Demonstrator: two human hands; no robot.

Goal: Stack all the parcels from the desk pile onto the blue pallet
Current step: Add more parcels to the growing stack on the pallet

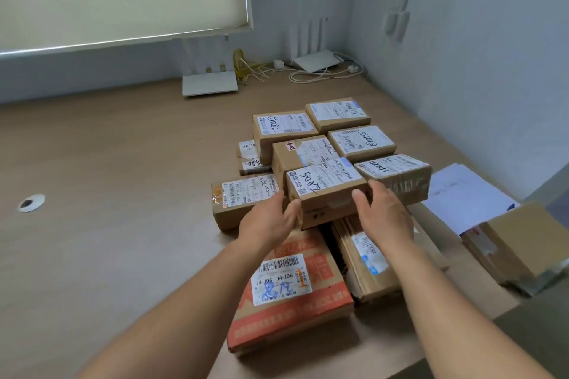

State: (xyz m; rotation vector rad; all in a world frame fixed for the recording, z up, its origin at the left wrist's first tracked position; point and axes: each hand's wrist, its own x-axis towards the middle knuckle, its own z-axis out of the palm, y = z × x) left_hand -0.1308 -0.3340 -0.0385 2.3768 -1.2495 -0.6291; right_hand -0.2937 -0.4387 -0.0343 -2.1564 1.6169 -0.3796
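Observation:
A pile of several brown cardboard parcels with white labels sits on the wooden desk (123, 194). The nearest upper parcel, a small box marked "5082" (326, 188), lies on top of the pile. My left hand (271, 221) touches its left front corner and my right hand (381, 215) is against its right side, fingers fairly straight on both. Below it lie an orange printed box (292, 295) and a brown taped box (366, 261). The blue pallet is not in view.
Two white routers (209, 83) (314, 60) with cables stand at the desk's far edge by the wall. Loose white papers (462, 194) and a separate cardboard box (514, 246) lie at the right. A cable hole (30, 202) is at the left.

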